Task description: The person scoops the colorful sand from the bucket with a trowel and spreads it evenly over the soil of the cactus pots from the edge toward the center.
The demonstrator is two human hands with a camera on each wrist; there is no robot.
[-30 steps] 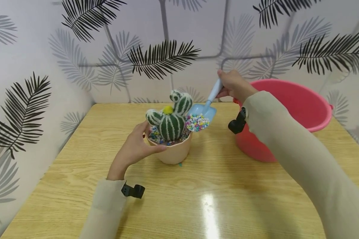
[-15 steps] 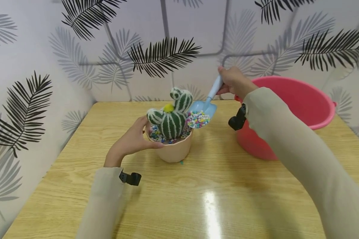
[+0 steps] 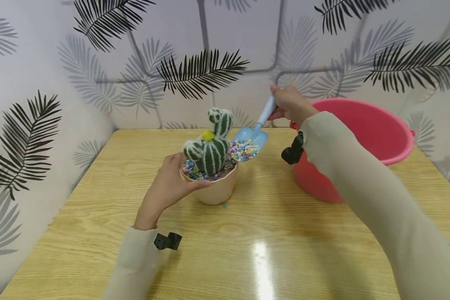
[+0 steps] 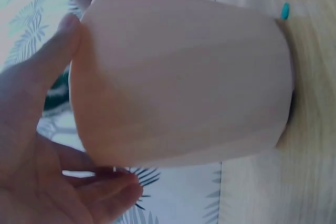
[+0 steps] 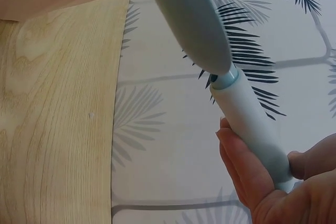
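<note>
A peach flowerpot (image 3: 219,191) on the table holds a green-and-white fuzzy cactus (image 3: 212,156) with a yellow tuft, set in coloured pebbles. My left hand (image 3: 166,185) grips the pot's left side, thumb along the front rim and fingers behind. In the left wrist view the pot's wall fills most of the frame. By its light blue handle (image 5: 247,119), my right hand (image 3: 291,103) holds a small shovel (image 3: 260,136). Its blade, loaded with multicoloured pebbles (image 3: 243,151), tips down over the pot's right rim, right at the cactus.
A large pink bucket (image 3: 371,131) stands at the right, partly behind my right forearm. One teal pebble (image 3: 224,206) lies on the wooden table (image 3: 195,258) in front of the pot. A leaf-patterned wall (image 3: 255,96) closes off the back.
The cactus now leans slightly further left in the pot. The shovel stays beside it, still loaded. My left hand keeps its grip on the pot, and the head view has shifted slightly.
</note>
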